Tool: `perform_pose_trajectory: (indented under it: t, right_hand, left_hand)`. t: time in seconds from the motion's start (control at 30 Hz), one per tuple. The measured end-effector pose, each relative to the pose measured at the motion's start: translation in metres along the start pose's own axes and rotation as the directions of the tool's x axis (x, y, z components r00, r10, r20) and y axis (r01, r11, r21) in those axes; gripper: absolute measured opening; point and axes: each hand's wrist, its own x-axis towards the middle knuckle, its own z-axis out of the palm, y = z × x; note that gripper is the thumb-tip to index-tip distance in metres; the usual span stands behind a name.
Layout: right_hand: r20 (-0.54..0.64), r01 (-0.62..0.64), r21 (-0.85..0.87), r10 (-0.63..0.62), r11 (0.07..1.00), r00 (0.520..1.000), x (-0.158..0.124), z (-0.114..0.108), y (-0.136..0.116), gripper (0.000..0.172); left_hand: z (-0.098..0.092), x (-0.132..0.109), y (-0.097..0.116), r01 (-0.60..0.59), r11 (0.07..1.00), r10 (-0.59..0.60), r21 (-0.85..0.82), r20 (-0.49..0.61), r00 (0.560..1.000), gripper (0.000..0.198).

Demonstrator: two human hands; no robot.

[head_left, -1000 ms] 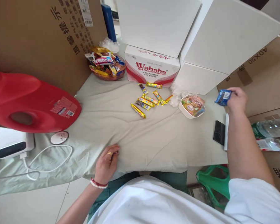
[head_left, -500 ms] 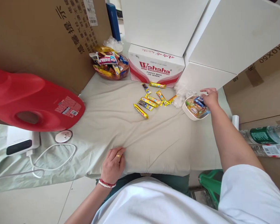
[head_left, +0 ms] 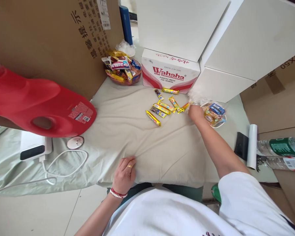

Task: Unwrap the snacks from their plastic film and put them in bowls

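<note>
My right hand (head_left: 195, 112) reaches to the left rim of a white tub (head_left: 220, 125) of wrapped snacks. Its fingers point away from me and are hidden behind the hand. Just left of it lies a yellow-wrapped snack stick (head_left: 185, 106), with clear crumpled plastic (head_left: 196, 95) behind. Several more snack sticks (head_left: 160, 108) are scattered on the cloth to the left. A blue-wrapped snack (head_left: 216, 108) tops the tub's contents. My left hand (head_left: 124, 175), wearing a ring, rests on the cloth near the front edge, fingers curled together around nothing.
A bowl (head_left: 127, 80) heaped with snacks stands beside a Wahaba-style white and red carton (head_left: 170, 72). At left are a red jug (head_left: 51, 108), a white power bank (head_left: 35, 146) and its cable (head_left: 72, 175). A white roll (head_left: 252, 147) and plastic bottles (head_left: 285, 146) are at right.
My right hand has left the top of the snacks in the tub and moved left to the tub's left side. My left hand stays on the cloth. The view has shifted slightly.
</note>
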Motion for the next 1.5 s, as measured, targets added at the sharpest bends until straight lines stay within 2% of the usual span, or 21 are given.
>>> perform_pose_trajectory:
  t: [0.07, 0.13, 0.17, 0.2, 0.27, 0.33, 0.4, 0.43, 0.5, 0.6, 0.7, 0.77, 0.8, 0.9, 0.97, 1.03, 1.17, 1.27, 1.4, 1.5]
  right_hand:
    - [-0.048, 0.020, 0.066, -0.017, 0.998, 0.999, -0.028, 0.004, 0.004, 0.023]
    - [-0.090, 0.040, 0.230, -0.019, 0.972, 0.996, -0.072, 0.009, 0.012, 0.028]
    - [-0.098, 0.036, 0.464, 0.011, 0.885, 0.995, -0.098, 0.013, 0.016, 0.029]
    - [-0.072, 0.002, 0.681, 0.064, 0.733, 0.995, -0.125, 0.018, 0.018, 0.030]
    - [0.050, -0.092, 0.908, 0.113, 0.408, 0.992, -0.177, 0.029, 0.016, 0.031]
    - [0.156, -0.172, 0.968, 0.100, 0.182, 0.983, -0.216, 0.038, 0.007, 0.032]
    - [0.223, -0.226, 0.972, 0.051, 0.062, 0.974, -0.238, 0.041, -0.002, 0.034]
    - [0.247, -0.248, 0.969, 0.021, 0.023, 0.969, -0.244, 0.041, -0.005, 0.034]
    - [0.287, -0.288, 0.957, -0.035, -0.035, 0.957, -0.245, 0.038, -0.007, 0.036]
    - [0.318, -0.320, 0.945, -0.037, -0.070, 0.947, -0.237, 0.033, 0.001, 0.036]
    - [0.278, -0.279, 0.960, 0.108, -0.010, 0.954, -0.232, 0.037, 0.006, 0.037]
    - [0.202, -0.221, 0.969, 0.161, 0.110, 0.966, -0.234, 0.043, 0.003, 0.041]
    - [0.157, -0.184, 0.963, 0.144, 0.197, 0.977, -0.235, 0.047, -0.001, 0.045]
    - [0.117, -0.085, 0.884, -0.041, 0.459, 0.992, -0.238, 0.058, -0.015, 0.052]
    - [0.163, -0.083, 0.857, -0.114, 0.508, 0.980, -0.236, 0.063, -0.019, 0.038]
    - [0.206, -0.142, 0.883, -0.096, 0.448, 0.974, -0.232, 0.064, -0.016, 0.030]
    - [0.288, -0.279, 0.939, -0.016, 0.203, 0.958, -0.224, 0.051, 0.012, 0.035]
    - [0.319, -0.318, 0.945, 0.008, 0.075, 0.948, -0.221, 0.037, 0.036, 0.037]
    - [0.296, -0.296, 0.955, -0.003, 0.001, 0.955, -0.225, 0.027, 0.055, 0.035]
    - [0.326, -0.329, 0.944, 0.069, 0.035, 0.943, -0.230, 0.031, 0.052, 0.043]
  left_hand:
    - [-0.004, -0.003, 0.004, 0.095, 0.989, -0.099, -0.116, -0.028, 0.995, 0.023]
    - [-0.007, -0.003, 0.013, 0.223, 0.934, -0.233, -0.278, -0.002, 0.972, 0.021]
    - [-0.007, 0.000, 0.019, 0.298, 0.876, -0.300, -0.379, 0.056, 0.952, 0.019]
    - [-0.004, 0.005, 0.027, 0.374, 0.792, -0.353, -0.483, 0.137, 0.925, 0.019]
    - [0.007, 0.023, 0.044, 0.543, 0.539, -0.415, -0.644, 0.358, 0.836, 0.026]
    - [0.025, 0.048, 0.060, 0.664, 0.302, -0.451, -0.684, 0.512, 0.732, 0.047]
    - [0.045, 0.076, 0.072, 0.784, 0.106, -0.472, -0.612, 0.663, 0.581, 0.063]
    - [0.054, 0.087, 0.075, 0.813, 0.064, -0.471, -0.579, 0.700, 0.536, 0.069]
    - [0.068, 0.103, 0.077, 0.832, 0.020, -0.421, -0.554, 0.751, 0.509, 0.075]
    - [0.077, 0.106, 0.072, 0.816, 0.037, -0.417, -0.577, 0.733, 0.537, 0.057]
    - [0.075, 0.094, 0.067, 0.756, 0.133, -0.546, -0.641, 0.589, 0.596, 0.046]
    - [0.072, 0.086, 0.068, 0.727, 0.184, -0.586, -0.662, 0.520, 0.622, 0.043]
    - [0.070, 0.084, 0.070, 0.718, 0.206, -0.589, -0.665, 0.502, 0.634, 0.042]
    - [0.063, 0.079, 0.074, 0.696, 0.286, -0.560, -0.659, 0.474, 0.679, 0.039]
    - [0.059, 0.078, 0.072, 0.681, 0.346, -0.558, -0.646, 0.442, 0.702, 0.040]
    - [0.056, 0.078, 0.064, 0.681, 0.368, -0.594, -0.633, 0.404, 0.696, 0.040]
    - [0.049, 0.075, 0.044, 0.711, 0.315, -0.667, -0.628, 0.387, 0.637, 0.036]
    - [0.047, 0.075, 0.034, 0.706, 0.315, -0.680, -0.634, 0.367, 0.634, 0.033]
    - [0.046, 0.076, 0.032, 0.687, 0.348, -0.658, -0.638, 0.357, 0.664, 0.033]
    - [0.045, 0.077, 0.036, 0.655, 0.399, -0.623, -0.641, 0.335, 0.707, 0.034]
